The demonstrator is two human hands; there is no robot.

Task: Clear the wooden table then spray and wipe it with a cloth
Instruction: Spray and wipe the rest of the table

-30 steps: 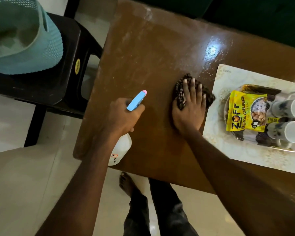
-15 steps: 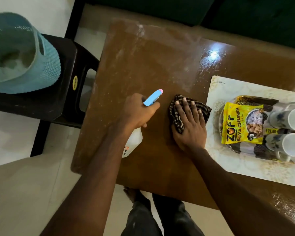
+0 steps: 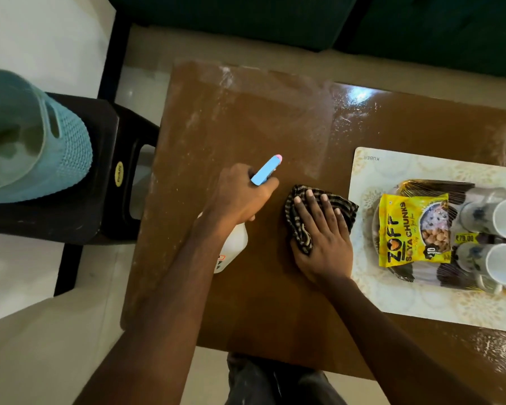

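The brown wooden table (image 3: 231,121) fills the middle of the view, with pale streaks and dust on its far left part. My left hand (image 3: 240,197) grips a white spray bottle (image 3: 231,249) with a blue nozzle pointing toward the far side. Just to its right my right hand (image 3: 324,238) lies flat, fingers spread, pressing a dark checked cloth (image 3: 301,229) onto the tabletop.
A cream placemat (image 3: 421,305) at the table's right holds a plate with a yellow soya chunks packet (image 3: 409,229) and two white mugs (image 3: 500,238). A black stool (image 3: 111,176) with a teal basket (image 3: 27,141) stands left of the table. A dark green sofa (image 3: 304,19) is beyond.
My left hand with the spray bottle has moved right, closer to my right hand. The right hand with the cloth has slid slightly left, away from the placemat.
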